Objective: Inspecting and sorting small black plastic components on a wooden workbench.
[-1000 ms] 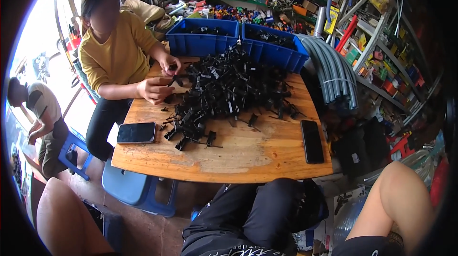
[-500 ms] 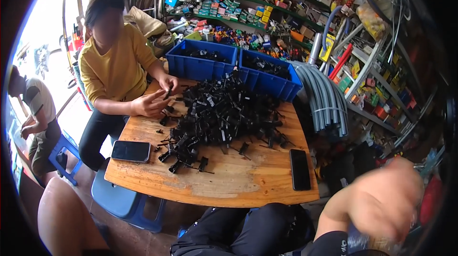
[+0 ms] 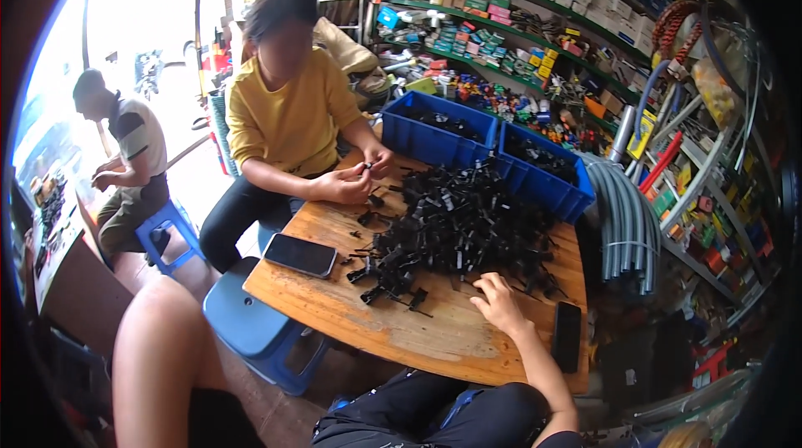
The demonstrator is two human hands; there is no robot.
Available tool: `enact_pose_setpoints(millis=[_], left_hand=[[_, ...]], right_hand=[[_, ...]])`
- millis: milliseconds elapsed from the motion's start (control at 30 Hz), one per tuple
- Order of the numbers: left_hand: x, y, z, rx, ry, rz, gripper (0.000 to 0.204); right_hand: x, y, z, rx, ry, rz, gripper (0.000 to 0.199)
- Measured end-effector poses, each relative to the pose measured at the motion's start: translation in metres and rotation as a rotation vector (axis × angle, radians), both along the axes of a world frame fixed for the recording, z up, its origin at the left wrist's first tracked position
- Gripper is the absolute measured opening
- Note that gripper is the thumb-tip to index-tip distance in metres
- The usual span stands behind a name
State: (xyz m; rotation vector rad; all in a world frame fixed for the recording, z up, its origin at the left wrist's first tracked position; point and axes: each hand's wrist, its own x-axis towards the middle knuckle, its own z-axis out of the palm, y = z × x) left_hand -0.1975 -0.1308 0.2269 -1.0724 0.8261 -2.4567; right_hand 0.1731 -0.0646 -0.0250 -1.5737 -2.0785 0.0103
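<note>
A heap of small black plastic parts [image 3: 459, 227] covers the middle of a wooden table [image 3: 351, 314]. My right hand [image 3: 499, 302] rests at the near edge of the heap with fingers spread, touching loose pieces and holding nothing. My left hand is out of view; only a bare limb [image 3: 163, 356] shows at the lower left. Across the table a person in a yellow shirt [image 3: 288, 118] holds a small black part between both hands [image 3: 355, 181].
Two blue bins [image 3: 434, 143] [image 3: 547, 185] with black parts stand at the table's far side. One phone [image 3: 301, 254] lies at the left, another [image 3: 566, 335] at the near right edge. Grey pipes [image 3: 626, 231] lean at the right. A blue stool [image 3: 251, 323] stands below. Another person [image 3: 125, 156] sits at the far left.
My right arm rose from the lower right and reached forward, so the hand now rests on the table at the heap. The view shifted slightly. The person opposite keeps handling parts.
</note>
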Motion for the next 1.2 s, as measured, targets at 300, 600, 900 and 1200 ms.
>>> enact_pose_setpoints(millis=[300, 600, 900, 1200], left_hand=[[0.033, 0.040, -0.087, -0.408, -0.206, 0.230, 0.013], [0.169, 0.121, -0.204, -1.203, 1.711, -0.374, 0.024], [0.187, 0.117, -0.253, -1.144, 1.819, -0.526, 0.025], [0.184, 0.123, -0.256, -1.497, 1.718, -0.894, 0.051]], right_hand=[[0.010, -0.015, -0.002, 0.078, 0.101, 0.001, 0.021], [0.008, -0.046, 0.000, 0.118, 0.025, -0.101, 0.010], [0.002, -0.082, 0.028, 0.082, 0.626, -0.406, 0.011], [-0.002, -0.048, 0.035, -0.038, 0.875, -0.181, 0.010]])
